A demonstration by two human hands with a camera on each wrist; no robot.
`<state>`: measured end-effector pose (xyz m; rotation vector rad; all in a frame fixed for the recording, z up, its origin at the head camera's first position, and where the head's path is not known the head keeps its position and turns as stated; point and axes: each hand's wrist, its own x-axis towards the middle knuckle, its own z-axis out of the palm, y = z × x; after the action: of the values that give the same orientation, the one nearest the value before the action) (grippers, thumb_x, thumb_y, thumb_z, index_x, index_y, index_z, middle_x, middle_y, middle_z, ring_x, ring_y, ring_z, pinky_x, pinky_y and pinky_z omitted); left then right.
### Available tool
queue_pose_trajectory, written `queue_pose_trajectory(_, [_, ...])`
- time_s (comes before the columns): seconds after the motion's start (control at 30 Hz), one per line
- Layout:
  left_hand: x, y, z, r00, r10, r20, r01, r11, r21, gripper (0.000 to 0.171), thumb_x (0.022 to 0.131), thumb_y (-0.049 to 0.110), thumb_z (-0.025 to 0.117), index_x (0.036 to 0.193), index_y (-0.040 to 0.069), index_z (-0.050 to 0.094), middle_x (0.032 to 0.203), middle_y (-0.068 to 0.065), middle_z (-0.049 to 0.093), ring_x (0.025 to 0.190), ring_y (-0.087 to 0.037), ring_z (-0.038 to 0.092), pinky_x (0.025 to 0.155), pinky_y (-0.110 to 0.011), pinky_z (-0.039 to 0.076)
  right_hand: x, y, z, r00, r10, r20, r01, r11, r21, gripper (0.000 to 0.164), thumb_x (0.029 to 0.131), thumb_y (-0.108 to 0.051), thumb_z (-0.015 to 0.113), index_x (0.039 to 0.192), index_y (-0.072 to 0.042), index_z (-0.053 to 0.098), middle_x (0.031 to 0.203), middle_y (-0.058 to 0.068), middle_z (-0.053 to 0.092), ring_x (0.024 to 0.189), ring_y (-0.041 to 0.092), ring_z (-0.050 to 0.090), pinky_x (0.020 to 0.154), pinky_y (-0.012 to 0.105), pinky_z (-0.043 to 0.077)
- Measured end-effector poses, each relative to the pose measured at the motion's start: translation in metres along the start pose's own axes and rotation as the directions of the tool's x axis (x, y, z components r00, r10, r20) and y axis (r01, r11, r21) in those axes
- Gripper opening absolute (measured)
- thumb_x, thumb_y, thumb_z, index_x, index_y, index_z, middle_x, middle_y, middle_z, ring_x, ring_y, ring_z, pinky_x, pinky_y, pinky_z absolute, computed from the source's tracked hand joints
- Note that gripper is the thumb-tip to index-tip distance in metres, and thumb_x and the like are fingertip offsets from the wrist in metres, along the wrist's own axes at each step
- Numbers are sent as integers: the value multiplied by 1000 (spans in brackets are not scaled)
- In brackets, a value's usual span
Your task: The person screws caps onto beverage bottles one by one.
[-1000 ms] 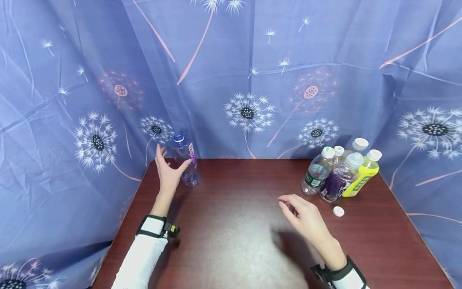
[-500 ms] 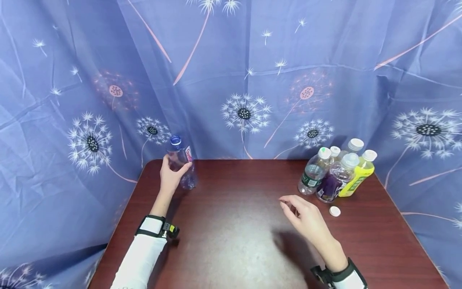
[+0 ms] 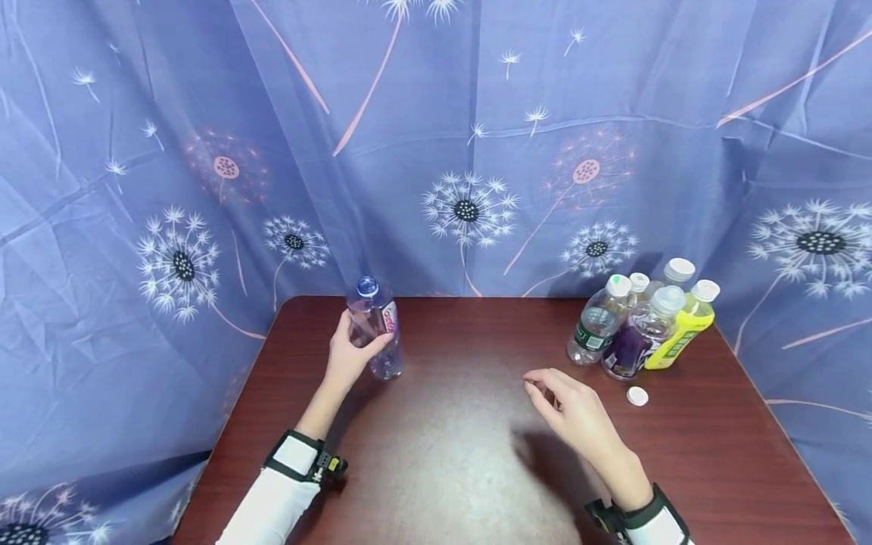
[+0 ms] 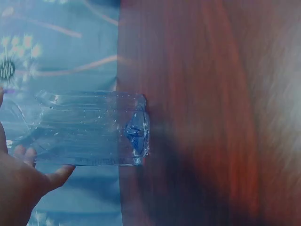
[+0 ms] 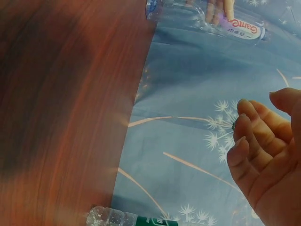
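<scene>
Upright in my left hand [image 3: 349, 357] is a clear, bluish plastic bottle [image 3: 371, 312] with a blue neck and a red-lettered label. Thumb and fingers wrap its middle. The left wrist view shows the clear bottle's lower body [image 4: 89, 127] and its moulded base close to the tabletop; whether it touches is hard to tell. My right hand [image 3: 575, 409] hovers over the table right of centre, fingers loosely bent and holding nothing. A small white cap [image 3: 637, 396] lies to the right of that hand.
Several bottles cluster at the table's back right: a green-labelled water bottle [image 3: 594, 331], a purple-labelled bottle [image 3: 631, 348] and a yellow-labelled bottle [image 3: 681, 341] among them. A blue dandelion-print curtain [image 3: 409, 91] hangs behind the brown table [image 3: 436, 439].
My left hand has closed round the clear bottle and brought it rightward and nearer to me, away from the back left corner. The right hand has stayed in place.
</scene>
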<state>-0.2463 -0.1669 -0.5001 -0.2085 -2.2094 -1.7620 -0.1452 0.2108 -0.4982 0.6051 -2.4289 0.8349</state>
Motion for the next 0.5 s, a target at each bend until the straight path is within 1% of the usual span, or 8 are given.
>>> queue_pose_trajectory(0.07, [-9, 12, 6, 1000, 10, 28, -10, 1000, -2, 64, 83, 0, 85, 137, -4, 51, 130, -27, 65, 122, -30, 62, 105, -51, 54, 0, 0, -1, 1000, 2, -1, -2, 1000, -6, 18, 91, -8, 76, 108, -13, 75, 93, -10, 70, 71, 3, 58, 63, 14, 45])
queue_pose_trajectory(0.2, [-21, 3, 21, 998, 9, 62, -9, 1000, -5, 67, 81, -1, 86, 138, -2, 51, 130, -26, 66, 118, -31, 64, 105, -53, 53, -2, 2, -3, 1000, 6, 5, -6, 1000, -9, 20, 91, -8, 75, 110, -13, 75, 90, -11, 68, 70, 4, 58, 63, 14, 45])
queue_pose_trajectory(0.3, [-28, -10, 31, 997, 10, 75, -10, 1000, -5, 71, 79, 0, 88, 140, 1, 52, 131, -23, 67, 119, -34, 63, 106, -54, 52, -4, 3, -4, 1000, 11, 11, -11, 1000, -11, 20, 91, -7, 75, 111, -13, 74, 90, -12, 68, 70, 4, 58, 63, 13, 45])
queue_pose_trajectory(0.4, [-36, -11, 38, 995, 23, 95, -23, 1000, 3, 73, 78, 5, 90, 141, 7, 54, 131, -18, 68, 120, -32, 63, 105, -54, 52, -6, 3, -6, 1000, 20, 10, -20, 1000, -12, 20, 91, -7, 75, 111, -13, 74, 89, -12, 68, 70, 6, 59, 63, 12, 44])
queue_pose_trajectory(0.5, [-42, -10, 47, 992, 36, 124, -37, 999, 5, 77, 77, 11, 93, 143, 12, 54, 133, -13, 68, 122, -31, 63, 107, -54, 51, -8, 4, -7, 999, 31, 15, -31, 999, -17, 21, 92, -7, 75, 112, -13, 74, 85, -14, 65, 69, 4, 57, 63, 12, 44])
